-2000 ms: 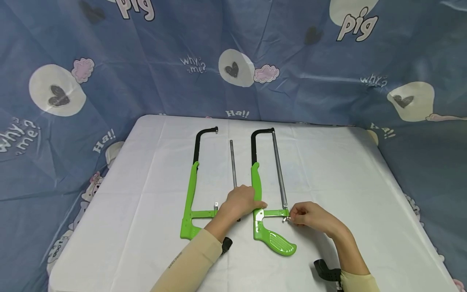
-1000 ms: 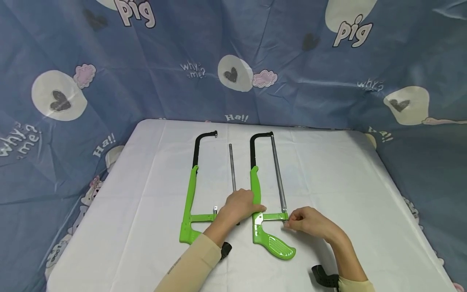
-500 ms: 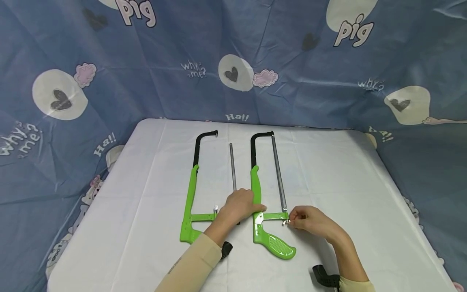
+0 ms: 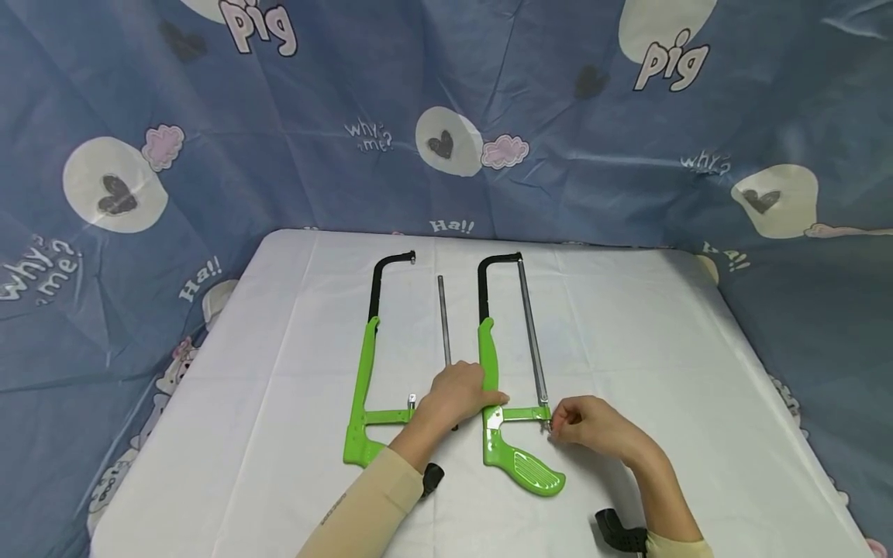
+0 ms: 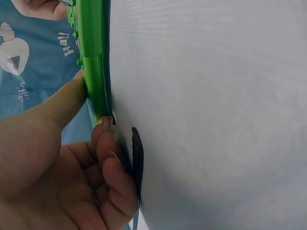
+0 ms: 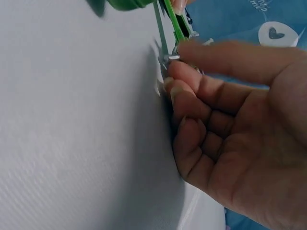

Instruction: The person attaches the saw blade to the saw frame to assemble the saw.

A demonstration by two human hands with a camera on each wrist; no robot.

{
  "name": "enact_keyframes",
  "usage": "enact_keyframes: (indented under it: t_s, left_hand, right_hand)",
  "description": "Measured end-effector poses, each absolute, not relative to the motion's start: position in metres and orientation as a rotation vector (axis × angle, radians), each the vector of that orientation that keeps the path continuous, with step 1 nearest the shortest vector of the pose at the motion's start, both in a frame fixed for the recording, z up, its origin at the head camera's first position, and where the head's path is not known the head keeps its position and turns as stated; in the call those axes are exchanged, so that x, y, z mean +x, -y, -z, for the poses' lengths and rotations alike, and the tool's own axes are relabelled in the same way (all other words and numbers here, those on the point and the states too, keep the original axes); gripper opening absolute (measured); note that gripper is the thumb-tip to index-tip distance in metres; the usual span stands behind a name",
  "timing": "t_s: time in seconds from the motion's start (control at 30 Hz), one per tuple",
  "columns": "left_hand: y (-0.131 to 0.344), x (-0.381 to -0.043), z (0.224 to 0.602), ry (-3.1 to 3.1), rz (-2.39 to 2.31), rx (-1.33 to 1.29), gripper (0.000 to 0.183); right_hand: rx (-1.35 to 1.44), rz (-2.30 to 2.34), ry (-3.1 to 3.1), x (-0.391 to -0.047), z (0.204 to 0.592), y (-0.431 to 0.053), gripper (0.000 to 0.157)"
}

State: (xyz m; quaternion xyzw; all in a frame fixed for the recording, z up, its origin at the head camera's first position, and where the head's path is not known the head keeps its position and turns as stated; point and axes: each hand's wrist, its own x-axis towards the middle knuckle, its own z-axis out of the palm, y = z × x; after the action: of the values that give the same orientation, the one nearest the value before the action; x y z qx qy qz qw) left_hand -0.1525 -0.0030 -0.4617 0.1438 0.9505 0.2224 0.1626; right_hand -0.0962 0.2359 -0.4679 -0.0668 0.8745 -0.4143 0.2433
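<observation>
A green hacksaw (image 4: 525, 470) with a black front arm lies on the white-covered table, its grey blade (image 4: 532, 333) stretched along the right side. My left hand (image 4: 459, 394) grips its frame above the handle, thumb on top; in the left wrist view the fingertips sit against the frame's lower edge, close to the cloth. At the near end of the blade, my right hand (image 4: 593, 422) pinches a small silver wing nut (image 6: 171, 58) between thumb and index finger. Its other fingers are curled near the tabletop. The fingertips partly cover the nut.
A second green hacksaw frame (image 4: 364, 380) lies to the left, without a blade, its handle partly behind my left forearm. Between the two saws is a loose blade (image 4: 444, 318), partly hidden by my left hand. A blue patterned cloth (image 4: 300, 170) hangs behind the table (image 4: 209, 403).
My right fingertips shift around the wing nut, covering it, baring it, then pinching it again. The left hand and both saws stay in place; the head view tilts slightly.
</observation>
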Motion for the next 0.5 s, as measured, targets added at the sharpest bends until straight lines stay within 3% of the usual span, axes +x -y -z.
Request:
enact_keyframes:
  t_s: [0.23, 0.5]
  left_hand:
    - [0.0028, -0.1531, 0.4612, -2.705, -0.624, 0.413, 0.046]
    - [0.0029, -0.1530, 0.4602, -2.705, -0.640, 0.414, 0.046]
  right_hand:
    - [-0.120, 1.098, -2.393, -0.0972, 0.4671, -0.2335, 0.026]
    - [-0.103, 1.100, -2.395, -0.0969, 0.4667, -0.2333, 0.028]
